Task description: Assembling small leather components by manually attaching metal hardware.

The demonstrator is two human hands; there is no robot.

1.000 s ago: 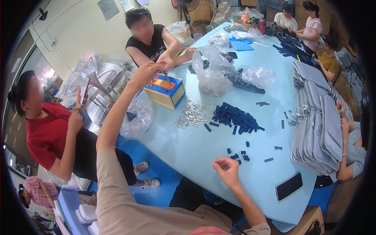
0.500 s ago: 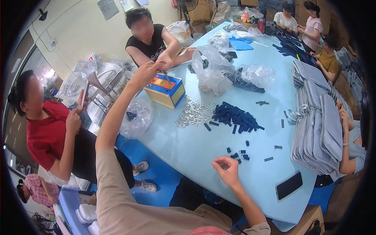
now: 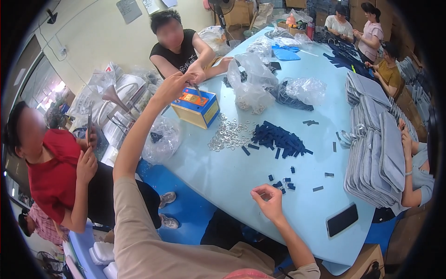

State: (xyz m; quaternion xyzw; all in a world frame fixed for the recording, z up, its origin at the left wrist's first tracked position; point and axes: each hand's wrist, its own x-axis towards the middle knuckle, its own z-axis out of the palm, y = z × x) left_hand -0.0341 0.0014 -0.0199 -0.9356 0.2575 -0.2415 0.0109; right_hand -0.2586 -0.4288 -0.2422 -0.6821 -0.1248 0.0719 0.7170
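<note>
My left arm reaches across to the far side of the table, where my left hand [image 3: 171, 87] is closed right beside a co-worker's hand [image 3: 195, 73]. What its fingers hold, if anything, is hidden. Just below them is a blue and yellow box [image 3: 196, 113] with an orange patch on top and a small metal tool [image 3: 198, 91] at its upper side. Over the near part of the table, my right hand [image 3: 269, 199] is curled, thumb and forefinger brought together; any small thing between them cannot be made out. Several small dark blue folded tabs [image 3: 284, 186] lie just beyond it.
A pile of metal rings [image 3: 228, 134] lies beside a heap of dark blue strips [image 3: 281, 139]. Plastic bags [image 3: 251, 86] stand farther back. A phone [image 3: 343, 220] lies at the near right, below stacked grey padded pieces [image 3: 374, 158]. A person in red [image 3: 58, 172] stands at left.
The person in red at the left has shifted lower and turned the phone in hand. My two hands stay almost where they were.
</note>
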